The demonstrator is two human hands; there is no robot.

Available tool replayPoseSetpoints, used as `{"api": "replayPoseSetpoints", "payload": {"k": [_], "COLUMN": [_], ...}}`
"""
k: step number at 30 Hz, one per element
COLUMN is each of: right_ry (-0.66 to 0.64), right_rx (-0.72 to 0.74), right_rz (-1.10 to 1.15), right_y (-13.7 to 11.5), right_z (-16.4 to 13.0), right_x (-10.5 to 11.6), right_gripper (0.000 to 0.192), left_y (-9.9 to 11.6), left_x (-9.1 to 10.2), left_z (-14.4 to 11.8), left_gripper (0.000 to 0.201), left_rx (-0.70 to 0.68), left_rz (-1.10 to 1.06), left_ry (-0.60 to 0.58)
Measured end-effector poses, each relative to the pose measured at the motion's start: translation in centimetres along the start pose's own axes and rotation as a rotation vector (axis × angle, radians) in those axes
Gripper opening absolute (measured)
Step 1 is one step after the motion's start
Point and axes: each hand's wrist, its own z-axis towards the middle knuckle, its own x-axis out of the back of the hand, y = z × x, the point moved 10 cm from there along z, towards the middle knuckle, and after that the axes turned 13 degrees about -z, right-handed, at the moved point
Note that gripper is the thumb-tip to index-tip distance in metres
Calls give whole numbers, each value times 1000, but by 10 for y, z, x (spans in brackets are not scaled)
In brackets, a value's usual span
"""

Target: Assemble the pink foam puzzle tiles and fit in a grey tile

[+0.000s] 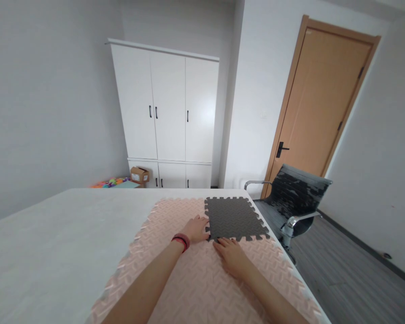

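Observation:
A dark grey foam mat tile [234, 218] with toothed edges lies at the far right corner of the pink foam mat [175, 279], which covers part of the table. My left hand [196, 228] rests flat on the pink mat, its fingertips at the grey tile's left edge. My right hand [232, 257] lies at the tile's near edge, fingertips touching its teeth and fingers stretched out. A red and dark band circles my left wrist. Whether the teeth along these two edges are fully locked cannot be made out under the fingers.
The white table [64, 243] extends to the left. Past its right edge stands a black office chair [293, 193] with worn covering. A white cabinet [168, 108], a cardboard box [139, 174] and colourful items [112, 182] are beyond the far edge. A wooden door [320, 99] is at right.

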Motion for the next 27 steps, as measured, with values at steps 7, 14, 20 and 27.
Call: {"api": "replayPoseSetpoints", "payload": {"k": [7, 14, 20, 27], "right_ry": [-23, -9, 6, -74], "right_rx": [-1, -6, 3, 33], "right_rz": [-24, 0, 36, 122], "right_y": [-3, -3, 4, 13], "right_z": [11, 11, 11, 19], "right_x": [1, -2, -2, -15], "right_gripper": [41, 49, 43, 51], "left_y": [-12, -41, -69, -87], "left_x": [0, -1, 12, 7], "left_z": [23, 52, 82, 99], "left_gripper": [27, 30, 37, 32], "left_rx": [50, 171, 213, 239], "left_rz": [-36, -94, -158, -120], "left_ry": [45, 123, 147, 197]}}
